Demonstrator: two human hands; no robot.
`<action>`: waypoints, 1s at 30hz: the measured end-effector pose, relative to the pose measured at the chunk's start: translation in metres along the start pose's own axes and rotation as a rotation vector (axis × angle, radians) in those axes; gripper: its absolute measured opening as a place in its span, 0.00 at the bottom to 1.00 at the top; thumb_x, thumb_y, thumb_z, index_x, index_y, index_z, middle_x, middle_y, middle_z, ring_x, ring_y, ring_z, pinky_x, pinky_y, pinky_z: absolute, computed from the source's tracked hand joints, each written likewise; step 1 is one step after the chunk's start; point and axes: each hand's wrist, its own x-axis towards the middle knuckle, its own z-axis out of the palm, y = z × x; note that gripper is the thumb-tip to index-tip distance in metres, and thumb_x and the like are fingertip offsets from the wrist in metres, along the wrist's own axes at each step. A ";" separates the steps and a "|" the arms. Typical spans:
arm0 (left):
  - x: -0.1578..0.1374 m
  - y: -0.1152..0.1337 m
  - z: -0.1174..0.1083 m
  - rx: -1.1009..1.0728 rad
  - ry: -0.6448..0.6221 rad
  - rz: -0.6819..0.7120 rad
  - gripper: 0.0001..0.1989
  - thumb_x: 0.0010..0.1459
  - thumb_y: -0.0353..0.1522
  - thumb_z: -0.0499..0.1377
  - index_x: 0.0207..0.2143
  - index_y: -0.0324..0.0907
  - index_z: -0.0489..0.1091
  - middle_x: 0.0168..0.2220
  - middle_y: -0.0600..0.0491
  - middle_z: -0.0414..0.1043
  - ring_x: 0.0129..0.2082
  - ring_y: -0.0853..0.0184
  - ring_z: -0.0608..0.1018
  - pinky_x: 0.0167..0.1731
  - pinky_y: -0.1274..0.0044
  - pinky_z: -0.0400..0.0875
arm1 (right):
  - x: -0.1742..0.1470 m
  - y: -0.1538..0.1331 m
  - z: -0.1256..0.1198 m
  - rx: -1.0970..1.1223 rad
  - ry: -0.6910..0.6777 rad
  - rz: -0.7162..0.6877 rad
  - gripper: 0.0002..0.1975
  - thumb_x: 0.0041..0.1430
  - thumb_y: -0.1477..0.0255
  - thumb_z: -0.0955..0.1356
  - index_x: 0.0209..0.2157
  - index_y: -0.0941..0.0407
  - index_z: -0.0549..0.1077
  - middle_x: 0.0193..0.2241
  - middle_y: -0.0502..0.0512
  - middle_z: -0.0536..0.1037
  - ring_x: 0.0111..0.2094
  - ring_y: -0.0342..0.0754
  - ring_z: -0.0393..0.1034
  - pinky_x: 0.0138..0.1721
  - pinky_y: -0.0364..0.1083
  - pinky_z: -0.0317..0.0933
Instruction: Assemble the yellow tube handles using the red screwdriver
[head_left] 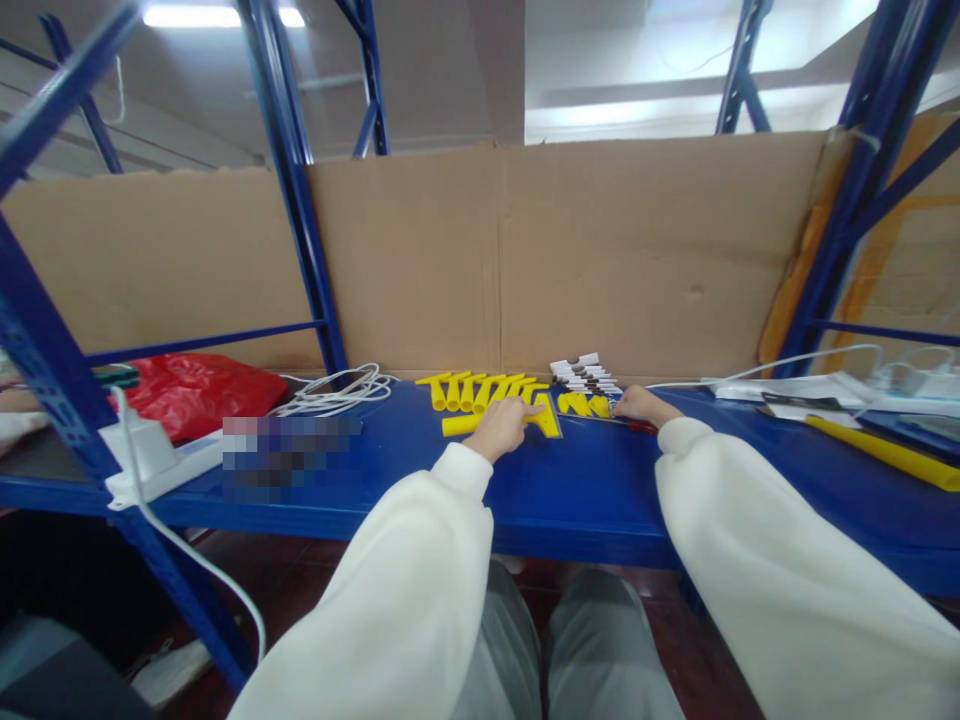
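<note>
My left hand (499,428) is closed around a yellow scraper (551,418) lying on the blue shelf. The scraper's round handle sticks out to the left of my fist and its flat, wide head to the right. Behind it, several like yellow scrapers (480,393) stand in a row, handle ends toward me. My right hand (639,404) is closed at the right end of a row of small yellow pieces (583,404), by some tiny shiny bits. What its fingers hold is hidden. A dark red object (643,427) lies just under that hand.
White-and-black packets (585,374) lie at the back. Leftward are a coiled white cable (341,390), a red plastic bag (195,388) and a white power strip (169,470). A long yellow object (885,452) lies at right. Cardboard (585,250) and blue posts (289,180) bound the shelf.
</note>
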 end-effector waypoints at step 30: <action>0.004 -0.003 0.005 -0.095 0.022 0.003 0.24 0.54 0.21 0.59 0.50 0.48 0.80 0.45 0.45 0.80 0.51 0.55 0.78 0.59 0.64 0.67 | -0.031 -0.079 0.024 0.305 -0.001 -0.846 0.07 0.55 0.70 0.70 0.24 0.56 0.75 0.33 0.56 0.77 0.39 0.50 0.70 0.49 0.50 0.63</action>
